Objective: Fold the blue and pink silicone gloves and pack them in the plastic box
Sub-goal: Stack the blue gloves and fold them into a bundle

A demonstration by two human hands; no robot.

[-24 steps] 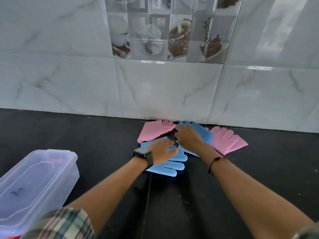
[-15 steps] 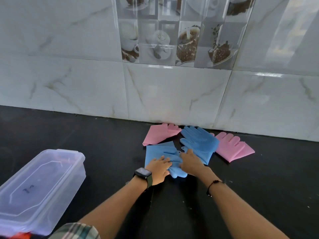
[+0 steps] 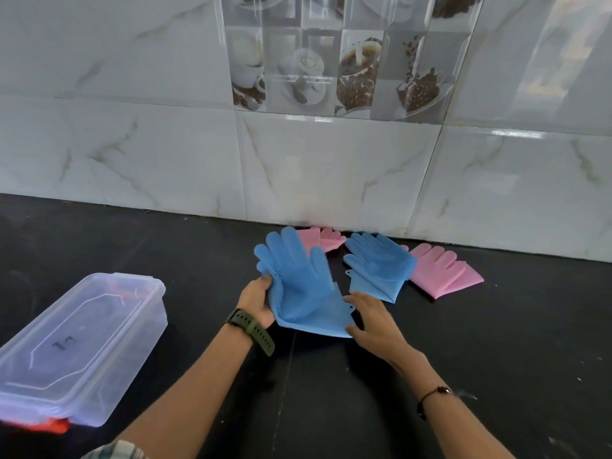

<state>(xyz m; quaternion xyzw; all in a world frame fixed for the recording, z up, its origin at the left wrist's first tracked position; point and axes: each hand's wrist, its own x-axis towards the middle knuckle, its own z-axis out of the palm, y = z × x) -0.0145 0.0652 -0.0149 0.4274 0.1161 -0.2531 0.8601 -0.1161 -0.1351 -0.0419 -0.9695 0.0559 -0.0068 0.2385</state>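
I hold one blue silicone glove [image 3: 303,286] lifted off the black counter, fingers pointing away from me. My left hand [image 3: 256,301] grips its left edge near the palm. My right hand [image 3: 372,321] holds the cuff's right corner. A second blue glove [image 3: 381,265] lies flat to the right, bristled side up. One pink glove [image 3: 326,238] peeks out behind the held glove by the wall. Another pink glove [image 3: 442,273] lies at the far right, partly under the second blue glove. The clear plastic box [image 3: 82,346] sits at the left with its lid on.
The black counter [image 3: 496,359] ends at a white marble-tiled wall [image 3: 331,173] right behind the gloves. Something orange-red [image 3: 49,425] shows under the box's near corner. A watch is on my left wrist, a thin bracelet on my right.
Both hands pulled one blue glove toward me, then lifted and turned it so its fingers point at the wall. The other gloves stayed in place.
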